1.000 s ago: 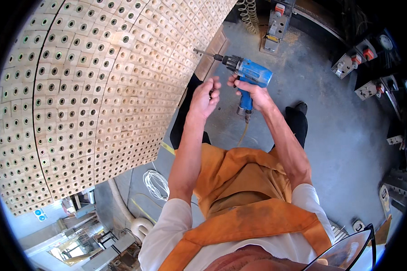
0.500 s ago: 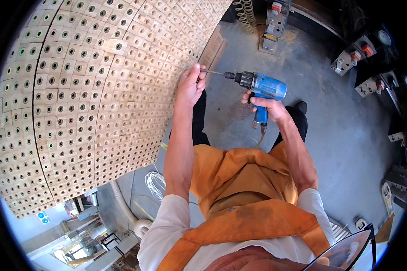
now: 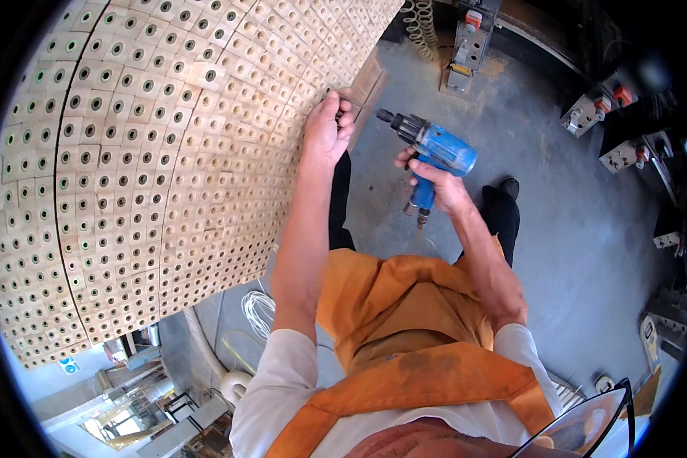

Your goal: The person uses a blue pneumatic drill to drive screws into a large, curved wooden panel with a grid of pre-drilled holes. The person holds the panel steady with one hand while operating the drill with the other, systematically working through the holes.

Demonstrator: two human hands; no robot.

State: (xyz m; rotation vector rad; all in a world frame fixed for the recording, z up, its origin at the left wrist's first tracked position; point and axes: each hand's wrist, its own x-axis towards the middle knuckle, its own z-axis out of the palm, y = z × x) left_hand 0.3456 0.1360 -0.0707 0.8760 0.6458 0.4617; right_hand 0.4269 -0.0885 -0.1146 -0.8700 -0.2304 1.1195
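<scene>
My right hand (image 3: 439, 187) is wrapped round the grip of a blue air-powered driver (image 3: 448, 149), its dark chuck pointing up and left towards the wooden blocks. No rod shows at the chuck's front end. My left hand (image 3: 330, 130) is closed, fingers curled, beside the right edge of the stacked blocks; whatever it holds, if anything, is hidden. The pale wooden blocks (image 3: 214, 164) form a broad face full of round holes. Dark-rimmed metal inserts sit in the holes at the left and along the bottom; many holes in the middle and upper right show bare wood.
Behind my left hand is a brown wooden board (image 3: 367, 80). Metal machine parts with orange-red switches (image 3: 472, 21) stand along the far right, near a coiled hose (image 3: 421, 30). A white cable coil (image 3: 258, 311) and a pale hose (image 3: 204, 343) lie lower left on the grey floor.
The thin metal rod between the driver and my left hand no longer shows. My right hand has tilted the driver and shifted it slightly left. My left hand has moved slightly up.
</scene>
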